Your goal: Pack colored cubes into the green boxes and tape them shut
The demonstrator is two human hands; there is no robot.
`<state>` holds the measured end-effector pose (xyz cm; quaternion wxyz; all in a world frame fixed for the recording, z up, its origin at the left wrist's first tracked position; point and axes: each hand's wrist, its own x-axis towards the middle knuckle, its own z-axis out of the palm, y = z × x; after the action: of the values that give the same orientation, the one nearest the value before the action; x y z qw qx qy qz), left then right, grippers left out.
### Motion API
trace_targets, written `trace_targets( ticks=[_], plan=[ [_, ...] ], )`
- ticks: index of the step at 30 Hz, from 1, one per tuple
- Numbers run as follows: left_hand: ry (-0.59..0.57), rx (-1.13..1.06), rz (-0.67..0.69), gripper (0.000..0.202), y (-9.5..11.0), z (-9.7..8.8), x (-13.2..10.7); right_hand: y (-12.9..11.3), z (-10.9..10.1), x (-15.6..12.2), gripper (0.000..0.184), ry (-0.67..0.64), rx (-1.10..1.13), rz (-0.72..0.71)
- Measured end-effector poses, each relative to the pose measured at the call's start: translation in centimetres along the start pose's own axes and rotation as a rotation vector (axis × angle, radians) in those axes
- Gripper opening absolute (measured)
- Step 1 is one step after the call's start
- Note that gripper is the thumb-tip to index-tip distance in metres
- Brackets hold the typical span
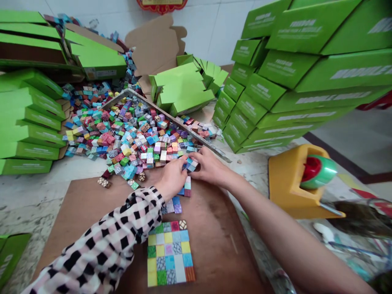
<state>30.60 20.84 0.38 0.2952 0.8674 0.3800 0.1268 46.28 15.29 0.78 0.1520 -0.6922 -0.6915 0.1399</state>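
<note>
My left hand (174, 177), in a checkered sleeve, and my bare-armed right hand (210, 165) meet at the near edge of a heap of small patterned cubes (131, 134). Between their fingertips is a little cluster of cubes (191, 164), blue and grey with an orange one; both hands pinch it from the sides. Just below the hands, more loose cubes (177, 204) lie on the brown board (214, 241), partly covered by my left hand. Closer to me rests a flat block of cubes (169, 249) in neat rows, yellow, green, blue and grey.
A metal strip (183, 128) angles through the heap. Green boxes (275, 90) are stacked high at the right, with others (33, 126) at the left. An open green carton (183, 87) lies behind. A yellow tape dispenser (284, 183) stands at the right.
</note>
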Motion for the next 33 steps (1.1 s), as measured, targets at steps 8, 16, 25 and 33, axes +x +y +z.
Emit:
trace_targets(
  ticks=[8, 16, 25, 33],
  plan=[
    [0.004, -0.096, 0.000, 0.036, -0.3, -0.1, -0.2, 0.9, -1.2, 0.4, 0.051, -0.091, 0.089, -0.171],
    [-0.073, -0.230, 0.086, 0.048, -1.3, -0.2, -0.5, 0.4, -0.8, -1.1, 0.051, -0.123, 0.050, -0.093],
    [-0.087, -0.092, 0.158, 0.053, -1.6, -2.0, -1.0, -0.1, -0.3, -2.2, 0.048, -0.103, -0.035, 0.008],
    [-0.185, 0.006, 0.276, 0.058, -3.1, -2.9, -1.9, -0.3, -0.9, -4.1, 0.038, -0.124, -0.136, 0.048]
  ],
)
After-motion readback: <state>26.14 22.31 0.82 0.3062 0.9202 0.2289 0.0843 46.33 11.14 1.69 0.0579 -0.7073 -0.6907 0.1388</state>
